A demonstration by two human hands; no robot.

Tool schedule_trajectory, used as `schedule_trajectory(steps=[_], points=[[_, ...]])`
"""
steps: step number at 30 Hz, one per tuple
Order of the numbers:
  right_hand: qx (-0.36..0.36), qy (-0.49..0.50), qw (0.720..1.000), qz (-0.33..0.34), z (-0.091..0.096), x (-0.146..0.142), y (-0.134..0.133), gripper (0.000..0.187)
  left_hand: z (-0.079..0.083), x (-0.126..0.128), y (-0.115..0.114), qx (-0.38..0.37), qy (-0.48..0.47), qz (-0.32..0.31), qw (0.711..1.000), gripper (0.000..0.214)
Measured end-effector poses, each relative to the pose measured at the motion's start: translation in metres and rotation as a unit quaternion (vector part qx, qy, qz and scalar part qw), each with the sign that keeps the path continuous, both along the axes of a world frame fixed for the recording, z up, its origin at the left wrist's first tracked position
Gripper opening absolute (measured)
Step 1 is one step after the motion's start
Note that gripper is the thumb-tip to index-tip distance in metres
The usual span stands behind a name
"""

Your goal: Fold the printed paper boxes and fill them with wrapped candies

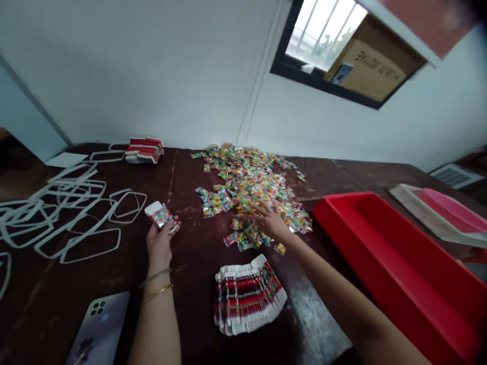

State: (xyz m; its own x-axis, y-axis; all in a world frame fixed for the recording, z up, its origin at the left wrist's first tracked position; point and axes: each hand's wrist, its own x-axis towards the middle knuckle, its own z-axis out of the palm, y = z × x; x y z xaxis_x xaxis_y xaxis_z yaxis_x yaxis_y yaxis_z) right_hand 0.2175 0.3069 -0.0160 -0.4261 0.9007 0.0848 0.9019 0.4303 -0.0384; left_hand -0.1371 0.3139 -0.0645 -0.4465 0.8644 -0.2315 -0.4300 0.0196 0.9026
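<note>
With the centre of the view as the dial's pivot, we locate the candies [249, 175] at the pivot: a loose, glossy heap of small pieces in crinkled, multicoloured clear film, spread over the dark, scuffed bench [182, 284]. Our right hand [268, 219], just off the pivot toward 5 o'clock, lies on the heap's near side with fingers spread; we cannot tell whether any candy is gripped. At 8 o'clock, our left hand [162, 235] pinches a small printed carton [159, 214], its white end flap outward. At 6 o'clock we find a fanned stack of flat red-and-white cartons [247, 296] with pale, layered edges. A smooth red plastic tray [403, 274], long and straight-walled, occupies 4 o'clock. Thin, pale strap loops [78, 203] overlap at 9 o'clock; a glossy lilac phone [101, 327] lies between 7 and 8 o'clock.
</note>
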Motion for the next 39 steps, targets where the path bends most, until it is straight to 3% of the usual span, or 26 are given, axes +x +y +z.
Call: schedule_trajectory(steps=[3,5,7,10,12,15,19,21,25,29,31,33,37,39], points=[[0.030,0.053,0.990,-0.124,0.002,0.076,-0.053,0.031,0.020,0.008,-0.004,0.029,0.037,-0.042,0.998,0.039],[0.023,0.079,0.986,-0.145,-0.011,0.102,-0.098,0.031,0.042,0.026,-0.015,0.054,0.063,-0.082,0.993,0.043],[0.010,0.099,0.985,-0.138,-0.032,0.109,-0.141,0.032,0.066,0.056,-0.038,0.062,0.082,-0.151,0.983,0.044],[0.026,0.132,0.978,-0.162,-0.065,0.098,-0.199,0.038,0.089,0.112,-0.097,0.029,0.090,-0.335,0.938,0.039],[0.046,0.159,0.966,-0.198,-0.079,0.086,-0.235,0.044,0.092,0.145,-0.139,-0.019,0.071,-0.439,0.896,0.041],[0.046,0.203,0.955,-0.211,-0.086,0.073,-0.288,0.055,0.087,0.175,-0.187,-0.078,0.007,-0.507,0.859,0.045],[-0.017,0.257,0.958,-0.123,-0.078,0.071,-0.346,0.067,0.081,0.184,-0.215,-0.104,-0.034,-0.524,0.845,0.039],[-0.051,0.291,0.952,-0.085,-0.073,0.075,-0.365,0.057,0.078,0.185,-0.221,-0.108,-0.027,-0.531,0.840,0.035],[-0.080,0.418,0.900,-0.094,-0.053,0.070,-0.372,0.027,0.069,0.195,-0.236,-0.136,-0.010,-0.550,0.824,0.042],[-0.061,0.573,0.794,-0.196,-0.016,0.044,-0.336,0.017,0.060,0.214,-0.257,-0.156,0.034,-0.545,0.823,0.061],[-0.032,0.597,0.771,-0.220,0.001,0.034,-0.311,0.016,0.060,0.219,-0.264,-0.149,0.064,-0.546,0.822,0.061],[-0.010,0.564,0.798,-0.210,0.013,0.033,-0.291,0.013,0.061,0.220,-0.267,-0.140,0.091,-0.553,0.816,0.060],[0.005,0.422,0.898,-0.126,0.026,0.050,-0.271,0.007,0.062,0.210,-0.260,-0.142,0.127,-0.556,0.809,0.062],[0.018,0.375,0.922,-0.092,0.031,0.059,-0.268,0.006,0.061,0.206,-0.256,-0.147,0.124,-0.558,0.807,0.063]])
